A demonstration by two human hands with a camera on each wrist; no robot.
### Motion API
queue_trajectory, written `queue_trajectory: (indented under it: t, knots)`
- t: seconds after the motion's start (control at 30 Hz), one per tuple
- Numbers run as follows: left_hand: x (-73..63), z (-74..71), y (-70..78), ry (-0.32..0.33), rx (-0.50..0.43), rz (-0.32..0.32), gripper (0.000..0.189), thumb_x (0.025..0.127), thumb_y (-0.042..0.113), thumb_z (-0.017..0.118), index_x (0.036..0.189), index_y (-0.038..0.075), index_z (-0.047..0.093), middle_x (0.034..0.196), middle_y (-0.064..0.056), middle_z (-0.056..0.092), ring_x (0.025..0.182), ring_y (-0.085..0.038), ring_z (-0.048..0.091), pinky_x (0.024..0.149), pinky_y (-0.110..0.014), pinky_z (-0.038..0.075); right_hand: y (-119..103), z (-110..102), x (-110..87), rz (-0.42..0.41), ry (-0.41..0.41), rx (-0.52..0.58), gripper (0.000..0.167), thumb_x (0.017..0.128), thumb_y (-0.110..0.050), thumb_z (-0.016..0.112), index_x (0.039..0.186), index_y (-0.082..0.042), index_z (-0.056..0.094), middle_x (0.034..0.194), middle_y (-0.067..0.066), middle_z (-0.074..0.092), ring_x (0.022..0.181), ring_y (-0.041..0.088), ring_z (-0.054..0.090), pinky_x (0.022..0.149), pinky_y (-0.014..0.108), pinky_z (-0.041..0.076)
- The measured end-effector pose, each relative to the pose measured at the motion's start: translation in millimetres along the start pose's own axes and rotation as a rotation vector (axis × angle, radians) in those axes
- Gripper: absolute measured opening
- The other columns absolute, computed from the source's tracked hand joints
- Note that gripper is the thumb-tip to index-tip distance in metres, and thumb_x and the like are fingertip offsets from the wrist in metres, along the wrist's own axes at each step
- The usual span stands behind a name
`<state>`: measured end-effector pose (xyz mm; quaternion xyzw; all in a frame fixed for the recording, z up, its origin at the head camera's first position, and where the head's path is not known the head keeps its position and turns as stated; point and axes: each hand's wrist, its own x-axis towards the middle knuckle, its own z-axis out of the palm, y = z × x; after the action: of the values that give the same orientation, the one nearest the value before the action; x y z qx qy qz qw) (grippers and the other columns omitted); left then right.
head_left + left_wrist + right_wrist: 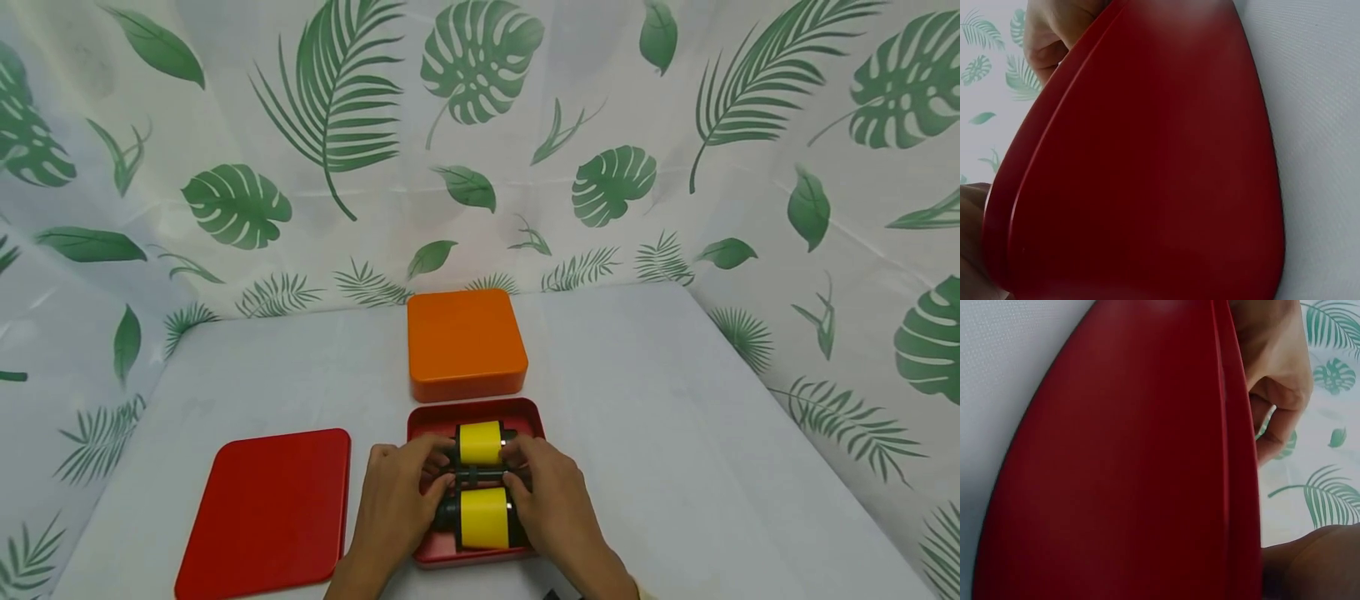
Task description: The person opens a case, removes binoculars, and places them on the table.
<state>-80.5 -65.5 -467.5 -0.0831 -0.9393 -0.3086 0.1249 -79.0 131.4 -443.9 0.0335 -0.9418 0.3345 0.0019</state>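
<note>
A pair of yellow and black binoculars (483, 518) lies inside an open red box (474, 409), its two barrels running left to right. My left hand (396, 493) grips the left end, fingers at the far barrel and thumb near the middle hinge. At the right end my right hand (557, 497) holds it the same way, fingers bent over the far barrel. Both hands reach over the box's near rim and cover part of the binoculars' ends. The wrist views are mostly filled by the red box's outer wall (1147, 156), with bent fingers (1279, 419) above its rim.
An orange box (467, 337) stands just behind the red box. To the left, a flat red lid (270, 508) lies on the white table (637, 400). A small dark object (552, 594) shows at the bottom edge by the right forearm. Leaf-patterned cloth (480, 125) surrounds the table.
</note>
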Motion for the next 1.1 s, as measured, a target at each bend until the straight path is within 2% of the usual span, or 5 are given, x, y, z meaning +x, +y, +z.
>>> queue_trajectory:
  t: [0.13,0.3,0.6,0.77,1.1]
  knots:
    - [-1.3,0.5,0.6,0.022,0.059,0.026,0.040,0.079,0.020,0.096,0.115,0.021,0.078,0.088,0.008,0.077,0.083,-0.007,0.065,0.088,-0.039,0.043,0.0,-0.1,1.0,0.017,-0.016,-0.021,0.023,0.092,-0.008,0.082,0.109,-0.020,0.072,0.105,-0.004,0.076,0.099,0.013,0.070,0.100,0.049,0.060]
    - [-1.8,1.5,0.1,0.049,0.112,0.034,0.032,0.079,0.023,0.096,0.108,0.018,0.082,0.082,0.005,0.079,0.096,-0.015,0.057,0.089,-0.042,0.044,0.9,-0.6,2.3,0.004,-0.031,-0.054,0.019,0.094,-0.011,0.082,0.108,-0.020,0.072,0.105,-0.004,0.076,0.099,0.013,0.069,0.100,0.048,0.060]
    - [-4.6,2.6,-3.8,0.089,0.141,0.058,0.025,0.079,0.025,0.096,0.101,0.017,0.086,0.087,0.004,0.082,0.128,-0.028,0.061,0.112,-0.057,0.037,2.6,-2.6,4.9,-0.035,-0.061,-0.034,0.020,0.094,-0.011,0.081,0.108,-0.020,0.072,0.103,-0.003,0.080,0.092,0.011,0.070,0.097,0.047,0.062]
    - [-2.7,1.4,-4.7,0.064,0.078,0.029,0.019,0.080,0.023,0.095,0.096,0.017,0.087,0.087,0.003,0.082,0.128,-0.028,0.059,0.108,-0.058,0.038,3.9,-2.9,5.1,-0.029,-0.058,-0.008,0.018,0.095,-0.011,0.080,0.107,-0.021,0.073,0.101,-0.005,0.080,0.092,0.010,0.070,0.097,0.047,0.062]
    - [1.3,-8.5,-2.6,0.043,-0.134,-0.124,0.017,0.083,0.021,0.093,0.099,0.023,0.088,0.095,0.006,0.082,0.125,-0.025,0.058,0.104,-0.056,0.039,3.4,-11.8,4.2,0.011,-0.058,0.076,0.013,0.097,-0.013,0.079,0.106,-0.022,0.077,0.097,-0.008,0.079,0.087,0.007,0.069,0.087,0.039,0.064]
